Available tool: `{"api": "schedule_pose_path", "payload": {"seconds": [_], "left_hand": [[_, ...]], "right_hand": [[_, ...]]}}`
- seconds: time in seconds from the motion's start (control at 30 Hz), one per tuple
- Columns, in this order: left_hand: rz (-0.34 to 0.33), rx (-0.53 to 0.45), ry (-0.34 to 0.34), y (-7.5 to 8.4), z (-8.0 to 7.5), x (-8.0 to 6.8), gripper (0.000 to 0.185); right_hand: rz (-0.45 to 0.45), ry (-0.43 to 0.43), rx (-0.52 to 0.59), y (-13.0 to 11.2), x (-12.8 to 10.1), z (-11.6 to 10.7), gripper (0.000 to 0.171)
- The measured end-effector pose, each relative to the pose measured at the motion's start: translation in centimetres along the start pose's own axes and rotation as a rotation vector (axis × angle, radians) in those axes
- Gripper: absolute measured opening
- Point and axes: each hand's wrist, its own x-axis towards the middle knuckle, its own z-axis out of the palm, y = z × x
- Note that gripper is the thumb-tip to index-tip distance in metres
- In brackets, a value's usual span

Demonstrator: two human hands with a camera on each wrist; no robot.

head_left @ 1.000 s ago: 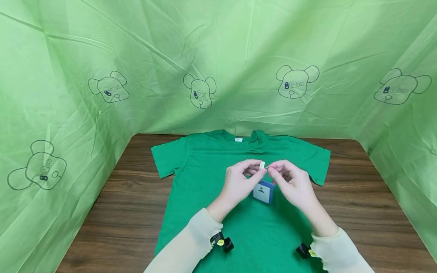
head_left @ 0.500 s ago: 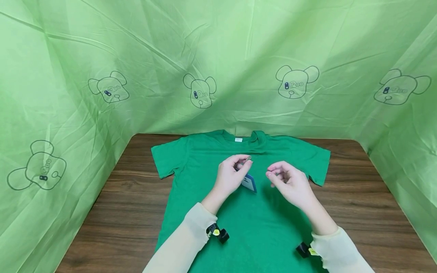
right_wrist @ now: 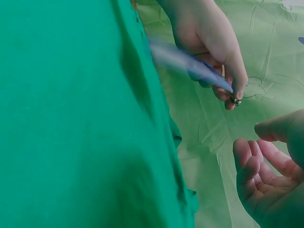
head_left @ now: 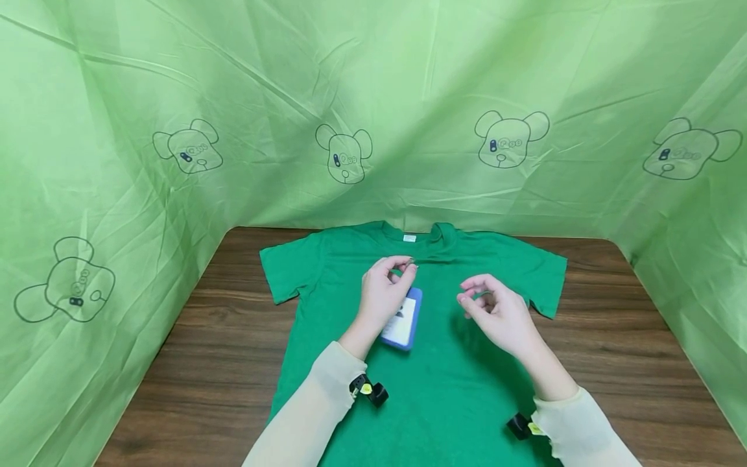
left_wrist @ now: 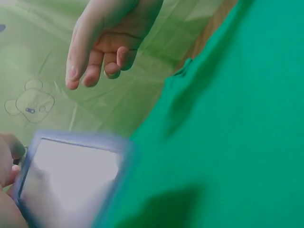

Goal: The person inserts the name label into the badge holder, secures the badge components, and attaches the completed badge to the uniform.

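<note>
A green T-shirt lies flat, front up, on the wooden table. Over its chest my left hand pinches the small metal clip at the top of a blue badge holder with a white card inside. The holder hangs tilted below the hand, its lower end near the shirt. It shows as a blur in both wrist views: badge holder, badge holder. My right hand hovers a short way to the right with loosely curled fingers, holding nothing.
Wrinkled green sheets printed with bear outlines wall in the table at the back and on both sides. Bare wood shows left and right of the shirt. The shirt's collar lies toward the back edge.
My right hand has let go of the clip and stayed put. My left hand has carried the badge holder to the left, and the holder now hangs with its card face showing.
</note>
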Motion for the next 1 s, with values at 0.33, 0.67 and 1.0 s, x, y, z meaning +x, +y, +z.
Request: {"api": "schedule_pose_path", "payload": {"seconds": [0.33, 0.67, 1.0], "left_hand": [[-0.054, 0.113, -0.068, -1.8, 0.8, -0.2, 0.019], [-0.098, 0.138, -0.074, -2.9, 1.6, -0.7, 0.024], [-0.068, 0.164, -0.083, -3.1, 2.1, -1.0, 0.026]], "right_hand": [[-0.012, 0.019, -0.027, 1.8, 0.5, -0.2, 0.014], [0.02, 0.016, -0.082, 3.5, 0.8, -0.4, 0.018], [0.062, -0.029, -0.152, 4.8, 1.7, -0.3, 0.023]]}}
